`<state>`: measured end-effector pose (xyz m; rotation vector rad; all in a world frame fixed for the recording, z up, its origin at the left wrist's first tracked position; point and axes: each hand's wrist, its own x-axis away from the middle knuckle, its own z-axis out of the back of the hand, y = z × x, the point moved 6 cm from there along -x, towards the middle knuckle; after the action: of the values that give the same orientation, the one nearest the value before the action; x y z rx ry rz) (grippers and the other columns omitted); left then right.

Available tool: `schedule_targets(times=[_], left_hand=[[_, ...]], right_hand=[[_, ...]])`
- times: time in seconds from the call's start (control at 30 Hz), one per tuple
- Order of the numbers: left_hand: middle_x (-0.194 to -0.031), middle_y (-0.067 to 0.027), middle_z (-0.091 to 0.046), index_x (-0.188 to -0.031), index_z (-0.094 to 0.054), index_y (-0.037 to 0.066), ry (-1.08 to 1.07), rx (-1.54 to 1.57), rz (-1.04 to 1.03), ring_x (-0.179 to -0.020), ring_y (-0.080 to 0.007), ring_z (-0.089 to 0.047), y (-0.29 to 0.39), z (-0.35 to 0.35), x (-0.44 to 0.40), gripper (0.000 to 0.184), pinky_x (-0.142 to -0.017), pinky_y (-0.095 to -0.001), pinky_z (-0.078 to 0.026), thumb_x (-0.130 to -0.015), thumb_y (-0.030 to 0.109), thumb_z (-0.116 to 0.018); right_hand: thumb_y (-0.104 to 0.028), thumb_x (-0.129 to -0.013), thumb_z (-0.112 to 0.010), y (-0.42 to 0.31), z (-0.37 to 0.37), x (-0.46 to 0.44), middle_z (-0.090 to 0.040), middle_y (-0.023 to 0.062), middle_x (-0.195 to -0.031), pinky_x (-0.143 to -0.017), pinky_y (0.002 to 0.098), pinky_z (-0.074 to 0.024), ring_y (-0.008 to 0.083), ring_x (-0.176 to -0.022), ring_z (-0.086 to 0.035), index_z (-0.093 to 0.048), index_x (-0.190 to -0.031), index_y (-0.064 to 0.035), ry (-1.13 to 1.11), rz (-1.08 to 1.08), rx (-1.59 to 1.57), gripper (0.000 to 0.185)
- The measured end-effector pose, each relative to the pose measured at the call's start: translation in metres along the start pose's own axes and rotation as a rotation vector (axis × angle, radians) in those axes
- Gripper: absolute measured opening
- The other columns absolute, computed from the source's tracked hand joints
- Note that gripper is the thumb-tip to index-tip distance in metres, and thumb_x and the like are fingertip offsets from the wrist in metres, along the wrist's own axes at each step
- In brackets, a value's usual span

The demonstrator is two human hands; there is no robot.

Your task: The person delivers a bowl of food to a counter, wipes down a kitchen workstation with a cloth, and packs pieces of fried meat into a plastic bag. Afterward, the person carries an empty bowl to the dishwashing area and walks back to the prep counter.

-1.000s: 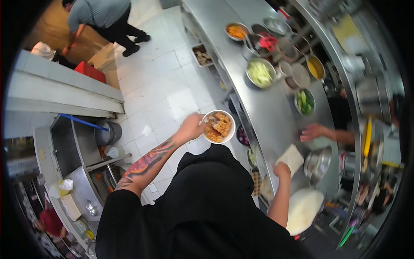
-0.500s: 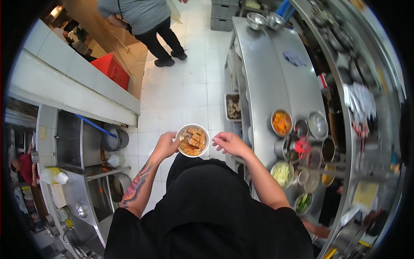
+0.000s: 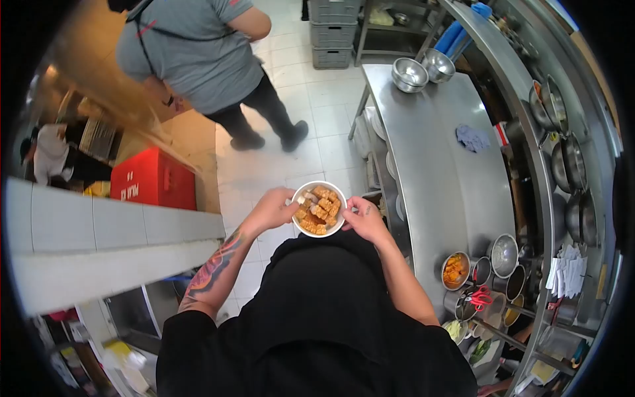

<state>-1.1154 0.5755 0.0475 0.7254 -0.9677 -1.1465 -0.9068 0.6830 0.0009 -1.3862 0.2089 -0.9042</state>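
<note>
Head view, looking down past the person in black (image 3: pixel 317 304). The white bowl (image 3: pixel 334 229) is held up in front of the body, above the tiled floor (image 3: pixel 331 119) and beside the steel table (image 3: pixel 450 198), touching neither. Left hand (image 3: pixel 275 208): thumb and fingers pinch the rim on its own side. Right hand (image 3: pixel 365 220): fingers curled against the opposite rim — from where I stand, I cannot tell whether they grip it or merely touch. For steady holding, both hands should sit equally high, keeping the rim level, with thumbs clear of the food (image 3: pixel 321 212) and the weight shared.

Counts: bowls held, one; hands at its rim, two; golden-brown pieces, several, too heaped to number. On the table: one crumpled cloth (image 3: pixel 472 138), one bowl of orange food (image 3: pixel 456 271) and, at the far end, two shiny bowls (image 3: pixel 409 75) side by side — each possibly a stack. Beyond: three grey crates (image 3: pixel 332 35) piled up, one red box (image 3: pixel 155 177) and one co-worker in a grey shirt (image 3: pixel 192 59).
</note>
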Motion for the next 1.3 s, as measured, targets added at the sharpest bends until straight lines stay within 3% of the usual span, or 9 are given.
schedule_targets(times=[0.03, 0.17, 0.23, 0.4, 0.6, 0.77, 0.83, 0.93, 1.3], left_hand=[[-0.063, -0.014, -0.064, -0.103, -0.068, 0.0, 0.001, 0.015, -0.024, -0.053, -0.0194, -0.064, 0.008, 0.014, -0.023, 0.029, -0.058, -0.0329, -0.052, -0.089, 0.019, -0.052], [-0.097, -0.0177, -0.067, -0.12, -0.062, 0.001, -0.003, -0.007, -0.186, -0.076, -0.0211, -0.065, 0.019, 0.064, -0.107, 0.04, -0.07, -0.033, -0.052, -0.091, 0.029, -0.061], [-0.115, -0.0098, -0.063, -0.129, -0.056, 0.003, 0.011, -0.092, -0.204, -0.093, -0.0122, -0.061, 0.02, 0.101, -0.153, 0.046, -0.068, -0.0265, -0.05, -0.092, 0.03, -0.063], [-0.137, -0.0186, -0.048, -0.137, -0.049, 0.009, 0.544, -0.322, -0.49, -0.124, -0.0332, -0.049, 0.082, 0.202, -0.167, 0.053, -0.102, -0.0368, -0.04, -0.089, 0.022, -0.066], [-0.14, -0.0231, -0.042, -0.139, -0.045, 0.007, 0.659, -0.362, -0.503, -0.128, -0.0383, -0.043, 0.07, 0.259, -0.114, 0.058, -0.105, -0.0404, -0.037, -0.088, 0.024, -0.065], [-0.138, -0.0215, -0.046, -0.137, -0.048, 0.006, 0.755, -0.298, -0.361, -0.126, -0.0329, -0.047, -0.037, 0.251, -0.032, 0.054, -0.102, -0.0403, -0.04, -0.089, 0.026, -0.064], [-0.14, -0.0154, -0.046, -0.137, -0.048, 0.008, 0.526, 0.108, -0.047, -0.126, -0.0264, -0.049, -0.07, 0.228, -0.012, 0.049, -0.1, -0.0387, -0.042, -0.095, 0.028, -0.06], [-0.137, -0.0123, -0.049, -0.137, -0.046, 0.007, 0.494, 0.396, -0.049, -0.118, -0.0217, -0.055, -0.125, 0.194, 0.024, 0.048, -0.095, -0.0356, -0.046, -0.097, 0.032, -0.056], [-0.12, -0.0128, -0.057, -0.128, -0.045, 0.004, 0.682, 0.53, 0.07, -0.102, -0.0196, -0.06, -0.157, 0.223, 0.038, 0.048, -0.082, -0.0347, -0.05, -0.1, 0.043, -0.045]], right_hand=[[-0.013, -0.087, -0.061, -0.011, 0.011, -0.013, -0.062, 0.0068, -0.068, -0.054, 0.0268, -0.0535, 0.0144, -0.06, -0.067, -0.054, -0.085, -0.0018, 0.089, 0.025, 0.078, 0.014], [-0.014, -0.084, -0.06, -0.044, 0.053, -0.055, -0.06, 0.0069, -0.059, -0.051, 0.0276, -0.05, 0.0139, -0.056, -0.065, -0.053, -0.079, -0.0013, 0.269, 0.059, 0.06, 0.015], [-0.015, -0.082, -0.061, -0.061, 0.074, -0.083, -0.059, 0.0077, -0.058, -0.051, 0.0287, -0.0495, 0.0141, -0.055, -0.065, -0.054, -0.077, -0.0008, 0.293, 0.075, 0.116, 0.016], [-0.014, -0.083, -0.059, -0.106, 0.095, -0.128, -0.059, 0.0067, -0.06, -0.052, 0.0278, -0.0496, 0.0128, -0.056, -0.064, -0.054, -0.077, -0.0005, 0.231, 0.133, 0.172, 0.015], [-0.008, -0.086, -0.056, -0.12, 0.056, -0.171, -0.061, 0.0053, -0.072, -0.056, 0.0257, -0.0544, 0.0139, -0.063, -0.066, -0.054, -0.084, 0.0006, 0.096, 0.11, 0.039, 0.01], [-0.01, -0.09, -0.055, -0.128, -0.028, -0.185, -0.06, 0.0056, -0.077, -0.059, 0.0274, -0.0575, 0.0147, -0.066, -0.065, -0.052, -0.085, -0.0003, -0.039, 0.093, -0.047, 0.011], [-0.01, -0.092, -0.054, -0.139, -0.051, -0.19, -0.059, 0.0053, -0.078, -0.06, 0.0281, -0.0585, 0.0148, -0.066, -0.065, -0.051, -0.085, -0.0007, -0.113, 0.064, -0.079, 0.012], [-0.01, -0.092, -0.055, -0.15, -0.104, -0.195, -0.057, 0.004, -0.076, -0.063, 0.0288, -0.0594, 0.0132, -0.064, -0.062, -0.051, -0.084, -0.0017, -0.238, 0.014, -0.053, 0.012], [-0.01, -0.092, -0.054, -0.194, -0.192, -0.248, -0.06, 0.0052, -0.079, -0.064, 0.0286, -0.0594, 0.0145, -0.068, -0.065, -0.052, -0.086, -0.0005, -0.419, -0.018, -0.004, 0.011]])
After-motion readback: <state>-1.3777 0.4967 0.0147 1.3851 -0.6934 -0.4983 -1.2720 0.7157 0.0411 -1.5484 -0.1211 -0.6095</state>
